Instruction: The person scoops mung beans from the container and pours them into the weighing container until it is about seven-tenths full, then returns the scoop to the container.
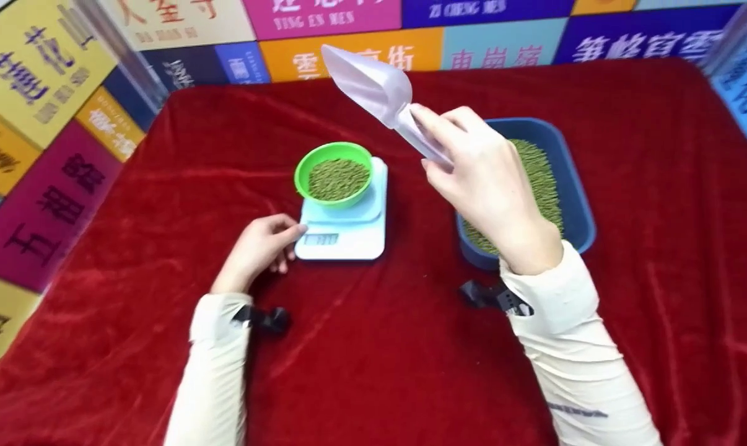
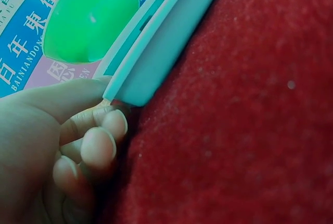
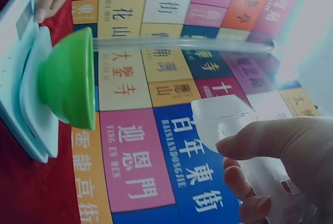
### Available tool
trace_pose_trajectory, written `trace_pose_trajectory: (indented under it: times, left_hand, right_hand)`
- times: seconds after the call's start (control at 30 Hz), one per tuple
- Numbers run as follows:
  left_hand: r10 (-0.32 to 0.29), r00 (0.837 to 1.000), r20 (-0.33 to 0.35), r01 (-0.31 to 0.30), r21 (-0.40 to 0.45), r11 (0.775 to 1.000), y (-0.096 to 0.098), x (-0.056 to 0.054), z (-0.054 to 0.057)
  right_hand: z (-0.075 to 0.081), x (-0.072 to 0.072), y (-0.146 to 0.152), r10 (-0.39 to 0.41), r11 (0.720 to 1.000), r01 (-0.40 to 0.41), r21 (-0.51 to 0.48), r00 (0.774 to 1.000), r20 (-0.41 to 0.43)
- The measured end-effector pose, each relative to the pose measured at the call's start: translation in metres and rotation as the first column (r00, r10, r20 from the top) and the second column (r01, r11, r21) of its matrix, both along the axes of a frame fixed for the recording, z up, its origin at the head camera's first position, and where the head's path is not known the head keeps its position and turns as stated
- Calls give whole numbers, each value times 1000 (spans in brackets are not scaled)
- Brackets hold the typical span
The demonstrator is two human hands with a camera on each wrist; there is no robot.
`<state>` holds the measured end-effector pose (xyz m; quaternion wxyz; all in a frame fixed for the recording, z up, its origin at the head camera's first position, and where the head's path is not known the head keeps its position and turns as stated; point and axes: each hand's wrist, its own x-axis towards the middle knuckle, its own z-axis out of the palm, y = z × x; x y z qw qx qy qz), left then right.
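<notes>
A translucent scoop [image 1: 373, 83] is raised in the air between the scale and the tub. My right hand [image 1: 488, 170] grips it by the handle; no pellets are visible in it. A green bowl [image 1: 336, 203] holding green-brown pellets [image 1: 339, 176] sits on a white kitchen scale [image 1: 364, 243]. The scale's display [image 1: 321, 239] is lit, but its digits are too blurred to read surely. At the scale's near left corner, my left hand [image 1: 259, 248] pinches the edge; in the left wrist view the thumb lies on the corner and the fingers [image 2: 99, 148] curl below.
Under my right forearm stands a blue tub [image 1: 576, 198] of the same pellets, partly hidden by the hand. Red velvet cloth [image 1: 380, 359] covers the table. Upright panels with coloured lettering [image 1: 349, 18] line the back and sides. Both wrists wear small black cameras [image 1: 277, 319].
</notes>
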<state>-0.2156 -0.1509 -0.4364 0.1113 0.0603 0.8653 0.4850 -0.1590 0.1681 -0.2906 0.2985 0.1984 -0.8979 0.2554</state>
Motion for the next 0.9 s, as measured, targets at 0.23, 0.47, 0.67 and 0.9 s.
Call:
trace_pose_trajectory:
  times: [0.23, 0.47, 0.67, 0.9]
  left_hand:
    - [22, 1000, -10, -22, -80, 997, -36, 18, 29]
    - [8, 996, -84, -21, -160, 987, -60, 25, 55]
    - [21, 999, -45, -26, -111, 994, -42, 25, 26]
    - [-19, 999, -42, 18, -22, 1000, -1, 22, 16]
  right_hand:
    - [22, 3, 0, -27, 996, 25, -85, 999, -25]
    - [49, 22, 11, -115, 990, 114, -88, 993, 3]
    - [45, 50, 59, -205, 974, 201, 106, 978, 31]
    - [62, 93, 126, -293, 951, 239, 196, 901, 320]
